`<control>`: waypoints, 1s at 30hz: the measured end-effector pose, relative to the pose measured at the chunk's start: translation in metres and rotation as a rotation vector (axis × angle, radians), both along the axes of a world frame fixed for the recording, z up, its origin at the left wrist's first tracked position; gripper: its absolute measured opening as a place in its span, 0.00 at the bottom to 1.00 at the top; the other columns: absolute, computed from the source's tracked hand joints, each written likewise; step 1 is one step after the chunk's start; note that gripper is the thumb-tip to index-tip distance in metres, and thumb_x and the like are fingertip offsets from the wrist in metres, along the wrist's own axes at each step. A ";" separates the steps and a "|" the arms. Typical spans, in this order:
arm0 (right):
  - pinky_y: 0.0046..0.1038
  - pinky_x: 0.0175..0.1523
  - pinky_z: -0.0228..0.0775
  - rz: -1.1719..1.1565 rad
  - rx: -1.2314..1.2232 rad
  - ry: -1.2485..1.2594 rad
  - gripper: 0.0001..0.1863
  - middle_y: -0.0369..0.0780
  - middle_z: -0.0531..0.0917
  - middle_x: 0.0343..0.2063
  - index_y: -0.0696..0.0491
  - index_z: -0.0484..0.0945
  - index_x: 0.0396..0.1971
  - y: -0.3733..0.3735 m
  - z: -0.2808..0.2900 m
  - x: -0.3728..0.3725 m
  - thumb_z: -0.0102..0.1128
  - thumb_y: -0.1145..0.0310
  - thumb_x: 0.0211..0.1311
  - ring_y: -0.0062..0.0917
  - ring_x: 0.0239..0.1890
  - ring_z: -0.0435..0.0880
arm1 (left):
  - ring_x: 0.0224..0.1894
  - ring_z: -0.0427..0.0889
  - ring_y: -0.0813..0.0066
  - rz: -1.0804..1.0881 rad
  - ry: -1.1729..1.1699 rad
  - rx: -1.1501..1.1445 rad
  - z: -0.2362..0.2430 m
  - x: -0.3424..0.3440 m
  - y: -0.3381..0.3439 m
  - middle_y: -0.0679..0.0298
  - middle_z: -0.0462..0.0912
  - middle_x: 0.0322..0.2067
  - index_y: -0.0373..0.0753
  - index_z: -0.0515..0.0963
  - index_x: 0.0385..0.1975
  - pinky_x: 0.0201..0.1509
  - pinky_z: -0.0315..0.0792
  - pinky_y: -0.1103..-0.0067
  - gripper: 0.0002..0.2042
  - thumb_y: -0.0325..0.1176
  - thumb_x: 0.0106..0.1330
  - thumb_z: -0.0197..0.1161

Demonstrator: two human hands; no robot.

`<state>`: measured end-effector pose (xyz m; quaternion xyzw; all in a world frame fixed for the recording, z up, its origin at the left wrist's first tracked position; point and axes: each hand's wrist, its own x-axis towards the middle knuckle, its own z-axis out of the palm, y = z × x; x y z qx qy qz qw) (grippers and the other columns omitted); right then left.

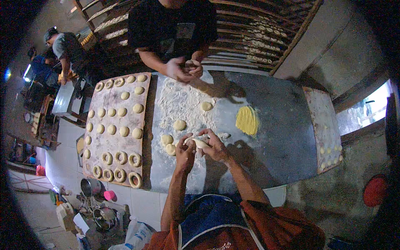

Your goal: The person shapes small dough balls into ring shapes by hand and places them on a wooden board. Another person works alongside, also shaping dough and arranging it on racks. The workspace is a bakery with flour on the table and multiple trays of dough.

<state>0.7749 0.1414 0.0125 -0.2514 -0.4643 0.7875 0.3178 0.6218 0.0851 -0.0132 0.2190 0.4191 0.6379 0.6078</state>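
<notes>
A piece of pale dough (199, 143) is held between both my hands over the floured table. My left hand (186, 152) grips its left end with fingers curled. From the right, my right hand (215, 148) pinches the other side with bent fingers. Just left of my left hand lie two dough balls, one (166, 139) behind the other (171, 150). Farther back sit another dough ball (179, 124) and one more (206, 106) near the middle. White flour (177, 98) covers this part of the table. A yellow spread (247, 121) is smeared on the surface to the right.
At left, a board (110, 143) carries several dough balls and rings. Across the table a person (173, 31) works dough in their hands (181, 70). A second board (323, 125) with small dough pieces lies far right. Racks (254, 33) stand behind; pots (91, 186) are below left.
</notes>
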 end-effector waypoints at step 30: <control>0.35 0.32 0.69 -0.382 0.477 -0.516 0.29 0.46 0.79 0.20 0.62 0.77 0.30 -0.028 -0.027 -0.101 0.42 0.49 0.69 0.29 0.25 0.79 | 0.27 0.74 0.73 0.251 -0.296 0.134 -0.007 -0.046 -0.012 0.66 0.72 0.27 0.38 0.71 0.35 0.27 0.66 0.73 0.18 0.48 0.71 0.44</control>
